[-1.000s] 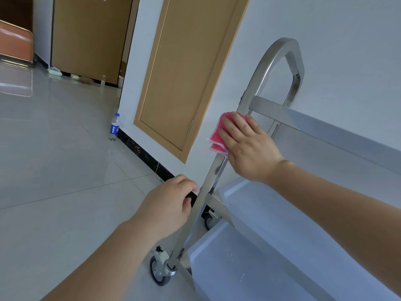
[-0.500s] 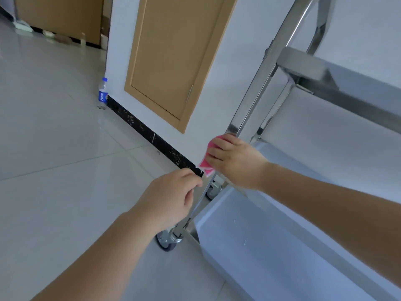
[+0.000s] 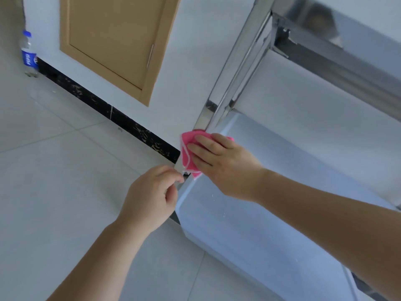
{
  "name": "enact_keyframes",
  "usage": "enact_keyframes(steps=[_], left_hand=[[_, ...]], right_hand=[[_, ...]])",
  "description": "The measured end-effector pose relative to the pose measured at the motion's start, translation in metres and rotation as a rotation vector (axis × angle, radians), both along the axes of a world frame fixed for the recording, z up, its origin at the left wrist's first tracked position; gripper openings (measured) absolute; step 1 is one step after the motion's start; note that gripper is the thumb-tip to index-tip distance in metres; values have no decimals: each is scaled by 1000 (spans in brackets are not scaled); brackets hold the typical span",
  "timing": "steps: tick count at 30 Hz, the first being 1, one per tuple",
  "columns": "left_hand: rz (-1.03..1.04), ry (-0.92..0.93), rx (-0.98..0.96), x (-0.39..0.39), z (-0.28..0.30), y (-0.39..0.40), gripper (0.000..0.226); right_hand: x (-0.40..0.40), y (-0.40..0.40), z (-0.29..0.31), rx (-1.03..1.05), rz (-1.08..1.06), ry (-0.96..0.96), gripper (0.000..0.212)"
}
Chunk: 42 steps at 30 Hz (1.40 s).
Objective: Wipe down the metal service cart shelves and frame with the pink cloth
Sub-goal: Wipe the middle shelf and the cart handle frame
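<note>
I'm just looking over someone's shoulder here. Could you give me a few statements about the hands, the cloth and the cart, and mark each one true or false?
1. The right hand presses the pink cloth against the cart's upright post. True.
2. The left hand holds a spray bottle. False: it grips the lower part of the same post, with no bottle in it.
3. A plastic bottle with a blue label stands on the floor by the wall. True.
4. The cloth is spread flat on the lower shelf. False: it is bunched under the right hand's fingers at the post, by the shelf's corner.
5. The wooden door in the wall stands wide open. False: it is shut.
</note>
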State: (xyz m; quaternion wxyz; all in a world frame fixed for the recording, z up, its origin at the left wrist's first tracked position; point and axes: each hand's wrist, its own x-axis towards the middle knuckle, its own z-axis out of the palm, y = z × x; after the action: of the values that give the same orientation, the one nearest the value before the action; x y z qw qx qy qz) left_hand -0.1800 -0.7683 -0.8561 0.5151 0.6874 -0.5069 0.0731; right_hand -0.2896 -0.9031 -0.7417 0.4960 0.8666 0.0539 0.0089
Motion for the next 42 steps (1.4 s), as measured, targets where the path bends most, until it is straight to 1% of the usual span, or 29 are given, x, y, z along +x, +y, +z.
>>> enact_keyframes(steps=[3, 5, 6, 7, 9, 11, 14, 16, 18, 24, 29, 35, 42], left_hand=[[-69, -80, 97, -9, -5, 10, 28], [-98, -94, 140, -14, -4, 20, 20], [-104, -92, 159, -15, -3, 24, 12], [-103, -97, 181, -17, -2, 29, 10], [-78, -122, 213, -22, 1, 37, 25], [-56, -136, 223, -31, 7, 44, 34], [-124, -211, 234, -51, 15, 51, 35], [-195, -291, 267, -61, 20, 51, 35], [-235, -332, 305, -76, 25, 51, 38], [-288, -405, 298, -106, 51, 42, 41], [-347, -481, 282, -131, 68, 30, 41], [-375, -567, 342, -153, 63, 21, 38], [-463, -615, 352, -182, 63, 6, 37]], right_hand=[[0, 2, -9, -32, -123, 6, 60], [4, 1, -16, -40, -146, -6, 62], [5, 2, -18, -53, -135, -18, 61], [4, 3, -19, -72, -119, -41, 60], [-4, 3, -20, -97, -105, -65, 58], [-16, 2, -20, -106, -99, -58, 57], [-39, 1, -20, -87, -128, -59, 57], [-52, 0, -20, -94, -152, -51, 59], [-72, 0, -20, -104, -150, -71, 58], [-128, -12, -23, -33, -138, -112, 53], [-186, -24, -26, 34, -158, -141, 53], [-230, -29, -29, 80, -188, -136, 55], [-282, -37, -32, 96, -215, -156, 54]])
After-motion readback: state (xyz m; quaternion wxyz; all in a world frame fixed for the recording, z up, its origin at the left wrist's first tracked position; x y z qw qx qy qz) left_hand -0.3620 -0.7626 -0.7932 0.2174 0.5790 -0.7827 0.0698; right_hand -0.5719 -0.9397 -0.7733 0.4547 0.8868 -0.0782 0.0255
